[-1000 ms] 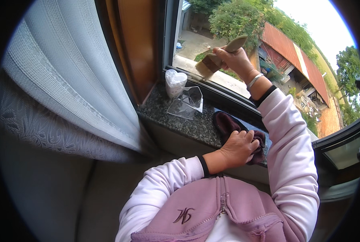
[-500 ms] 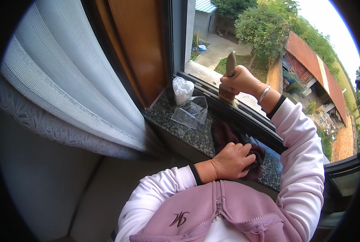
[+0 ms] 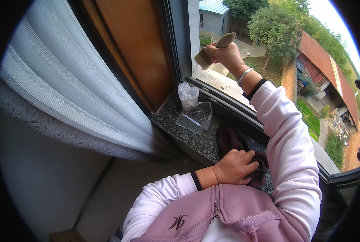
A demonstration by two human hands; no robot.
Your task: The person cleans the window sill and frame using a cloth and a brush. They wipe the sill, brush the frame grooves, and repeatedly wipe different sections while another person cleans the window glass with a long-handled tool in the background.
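Raised in the window opening, my right hand (image 3: 224, 54) grips a flat paintbrush (image 3: 226, 40) by its handle. The bristles point down and left, above the outer ledge and apart from the window track (image 3: 224, 101). My left hand (image 3: 235, 166) rests with bent fingers on a dark maroon cloth (image 3: 228, 139), which lies crumpled on the speckled stone sill (image 3: 202, 147). Part of the cloth is hidden under that hand. To the left on the sill stand a clear cup of white cotton swabs (image 3: 188, 97) and a clear plastic box (image 3: 194, 117) that looks open.
A white lace curtain (image 3: 71, 92) hangs at the left, beside a brown wooden panel (image 3: 135, 48). The dark window frame (image 3: 174, 40) borders the opening. Outside lie a yard, trees (image 3: 274, 34) and a rust-red roofed shed (image 3: 329, 72).
My right hand has lifted the paintbrush off the window track and moved it up and left; the brush has tilted. My left hand stays on the cloth. The view has shifted slightly.
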